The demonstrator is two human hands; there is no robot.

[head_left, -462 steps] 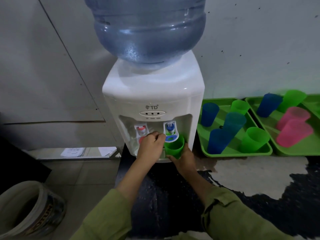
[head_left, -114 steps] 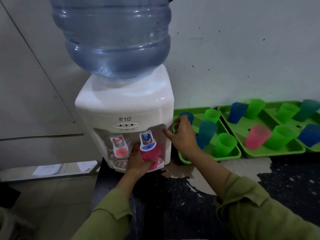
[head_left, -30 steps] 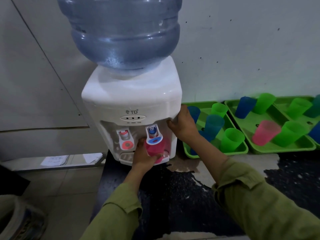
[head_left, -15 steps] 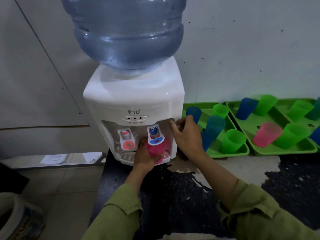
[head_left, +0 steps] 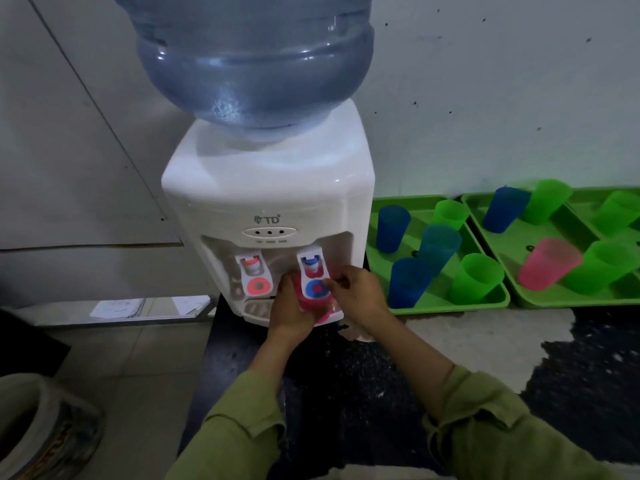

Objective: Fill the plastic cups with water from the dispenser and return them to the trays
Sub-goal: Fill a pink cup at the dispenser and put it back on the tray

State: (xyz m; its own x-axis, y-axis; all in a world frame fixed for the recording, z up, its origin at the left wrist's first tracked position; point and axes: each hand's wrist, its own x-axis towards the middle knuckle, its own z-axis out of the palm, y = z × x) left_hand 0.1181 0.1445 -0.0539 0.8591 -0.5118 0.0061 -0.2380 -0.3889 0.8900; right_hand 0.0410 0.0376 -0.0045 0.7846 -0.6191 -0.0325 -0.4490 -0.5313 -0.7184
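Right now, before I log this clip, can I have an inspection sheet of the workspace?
Surface: dark counter, worn pale patch.
Job's things: pink cup under the dispenser, behind its blue lever; other cups in green trays.
Clutter: papers and bucket at left.
Hands: left hand grips pink cup; right hand pinches blue lever.
Cables: nothing seen.
Surroundings: grey wall, tiled floor.

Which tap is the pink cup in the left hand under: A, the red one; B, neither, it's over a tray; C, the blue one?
C: the left hand holds the pink cup in the dispenser's recess directly below the blue tap.
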